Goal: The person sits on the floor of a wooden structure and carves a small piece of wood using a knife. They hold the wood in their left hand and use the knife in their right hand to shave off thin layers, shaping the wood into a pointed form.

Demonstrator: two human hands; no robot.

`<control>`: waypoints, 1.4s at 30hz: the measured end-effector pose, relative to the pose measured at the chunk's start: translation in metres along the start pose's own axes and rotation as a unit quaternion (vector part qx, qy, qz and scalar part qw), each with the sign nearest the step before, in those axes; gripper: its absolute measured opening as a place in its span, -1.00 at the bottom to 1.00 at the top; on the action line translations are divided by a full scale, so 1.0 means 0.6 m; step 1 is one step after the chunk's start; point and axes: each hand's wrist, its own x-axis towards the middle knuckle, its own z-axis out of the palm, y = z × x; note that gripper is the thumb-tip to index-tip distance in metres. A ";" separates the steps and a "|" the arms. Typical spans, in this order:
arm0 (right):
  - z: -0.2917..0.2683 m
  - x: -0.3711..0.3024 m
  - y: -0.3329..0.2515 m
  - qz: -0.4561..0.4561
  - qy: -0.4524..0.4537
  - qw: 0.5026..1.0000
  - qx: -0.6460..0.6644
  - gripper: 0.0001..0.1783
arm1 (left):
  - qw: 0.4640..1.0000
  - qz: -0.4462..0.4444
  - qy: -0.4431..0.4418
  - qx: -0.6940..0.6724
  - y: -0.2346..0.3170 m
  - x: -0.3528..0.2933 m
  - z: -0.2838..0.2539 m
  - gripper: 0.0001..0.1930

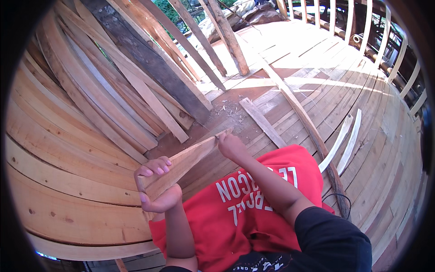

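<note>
A pale, tapered wooden board (183,164) is held tilted between my hands, above a red cloth (204,213) with white lettering spread over my lap. My left hand (158,183) is closed around the wide near end, fingers over the upper edge and palm beneath. At the narrow far end, the fingers of my right hand (231,146) are closed against the board's tip. Whether a small tool also sits in that hand, I cannot make out.
Long planks (104,90) lean along the wooden wall (59,167) to the left, beside a dark post (149,50). On the plank floor lie shavings (233,113), a short board (262,121), a long beam (297,106) and two pale curved strips (350,143). A slatted railing (349,20) curves behind.
</note>
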 end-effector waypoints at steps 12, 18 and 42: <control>0.019 -0.030 -0.076 -0.030 0.058 0.998 0.006 -0.40 | 0.997 -0.009 0.068 -0.024 -0.007 0.048 -0.060 -0.55; 0.040 0.045 0.027 0.068 0.092 0.993 -0.029 -0.40 | 0.996 -0.017 0.083 -0.034 -0.011 0.062 -0.071 -0.56; 0.068 0.046 -0.041 -0.031 0.062 0.998 -0.010 -0.39 | 0.990 -0.025 0.136 -0.030 -0.020 0.102 -0.105 -0.59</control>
